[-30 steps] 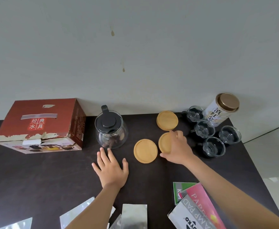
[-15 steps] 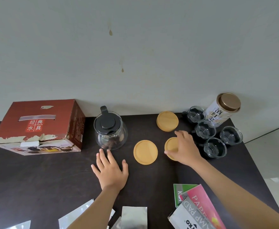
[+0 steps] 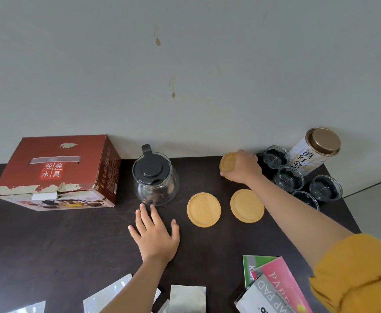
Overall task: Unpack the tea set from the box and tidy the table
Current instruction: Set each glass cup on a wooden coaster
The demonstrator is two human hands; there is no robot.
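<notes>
The right hand (image 3: 243, 167) has moved from the middle of the worktop (image 3: 49, 245) to the back edge by the wall, its fingers curled round the stack of wooden coasters (image 3: 228, 162), which seems to lie flat. The coaster it held earlier (image 3: 247, 205) now lies flat, released, just beside another coaster (image 3: 203, 209). The left hand (image 3: 155, 233) stays pressed flat, fingers spread, near the upright glass teapot (image 3: 154, 177), whose handle points toward the wall.

A stack of wooden coasters (image 3: 227, 163) near the wall is gripped by the right hand (image 3: 243, 167); the left hand (image 3: 156, 236) is laid flat on the desk (image 3: 49, 245).
</notes>
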